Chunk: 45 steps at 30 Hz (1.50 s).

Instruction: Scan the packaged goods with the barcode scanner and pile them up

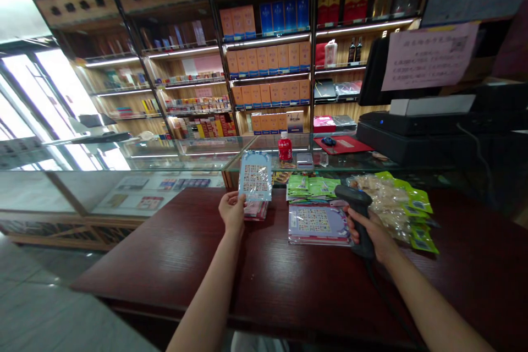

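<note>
The left hand is near the middle of the frame. Its arm comes up from the bottom edge, almost straight. The fingers are closed on the bottom edge of a blue card pack and hold it standing up, with its front facing the camera. The pack has a grid of little coloured pictures on it. The writing on it is too small to read.

The right hand is to the right of the middle. Its arm comes in from the lower right corner. The hand is wrapped tight around the handle of a black scanner, and the scanner's head points left, toward the blue card pack.

Both hands are over a dark red table. Just left of the right hand lies a purple card pack, flat on the table. Behind it are green packets. Clear snack bags with green edges lie just right of the scanner.

A red bottle stands on the glass counter behind the table. In the upper right, a pink paper sign hangs on a black screen. Its writing is too blurry to read.
</note>
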Available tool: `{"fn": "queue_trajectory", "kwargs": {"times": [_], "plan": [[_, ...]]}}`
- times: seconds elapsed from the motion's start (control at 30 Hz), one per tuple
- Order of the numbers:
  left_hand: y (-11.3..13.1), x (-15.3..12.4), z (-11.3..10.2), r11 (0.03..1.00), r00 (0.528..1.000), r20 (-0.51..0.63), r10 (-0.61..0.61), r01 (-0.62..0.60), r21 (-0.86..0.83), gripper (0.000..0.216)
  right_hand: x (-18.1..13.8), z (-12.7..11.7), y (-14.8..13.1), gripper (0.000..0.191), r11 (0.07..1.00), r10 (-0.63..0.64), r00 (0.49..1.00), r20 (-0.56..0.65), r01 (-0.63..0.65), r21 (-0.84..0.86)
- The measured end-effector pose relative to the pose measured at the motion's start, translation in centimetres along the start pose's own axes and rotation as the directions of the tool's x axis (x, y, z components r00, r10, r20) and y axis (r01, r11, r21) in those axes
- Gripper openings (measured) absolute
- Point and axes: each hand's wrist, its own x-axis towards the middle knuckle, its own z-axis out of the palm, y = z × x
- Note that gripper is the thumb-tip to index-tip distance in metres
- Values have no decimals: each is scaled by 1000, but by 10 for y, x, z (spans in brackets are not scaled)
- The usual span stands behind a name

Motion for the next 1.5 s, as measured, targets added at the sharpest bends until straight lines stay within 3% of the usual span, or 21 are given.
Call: {"fn": "queue_trajectory", "kwargs": {"times": [0.17, 0.27, 0.4, 0.7, 0.77, 0.87, 0.97, 1.03, 1.23, 1.4, 1.5], "plan": [[-15, 7, -27, 995, 996, -71, -52, 58, 85, 32, -1, 2, -2, 43, 1000, 12, 1000, -6, -12, -15], [-26, 11, -36, 977, 994, -105, 8, 15, 214, 35, -3, 4, -3, 43, 1000, 14, 1000, -12, -14, -20], [-34, 18, -44, 887, 985, -131, 113, -41, 460, 34, -4, 6, -3, 41, 1000, 6, 1000, 1, -6, -27], [-21, 11, -47, 670, 985, -148, 84, 54, 740, 31, -2, 0, 3, 36, 998, -11, 1000, 12, 11, -62], [-15, 7, -46, 553, 980, -78, 181, -36, 832, 30, -2, 0, 4, 35, 998, -7, 1000, 13, 8, -64], [-10, -3, -40, 405, 933, 191, 304, -308, 861, 29, -2, 1, 3, 36, 998, -6, 1000, 15, 7, -63], [-11, -14, -30, 368, 834, 485, 264, -552, 748, 32, -2, 2, 3, 36, 998, -11, 1000, 11, 12, -60], [-13, -21, -24, 332, 790, 580, 199, -611, 719, 35, -2, 1, 2, 36, 998, -13, 1000, 7, 14, -56], [-13, -29, -18, 266, 809, 581, 86, -581, 770, 35, -3, 2, -1, 37, 999, -8, 1000, 7, 8, -34], [-13, -25, -20, 272, 830, 549, 94, -552, 788, 34, -4, 1, -2, 34, 1000, 1, 1000, 12, 0, -15], [-9, -27, -18, 302, 826, 537, 174, -564, 769, 35, -4, 1, -3, 34, 1000, -1, 1000, 22, 2, -12]]}}
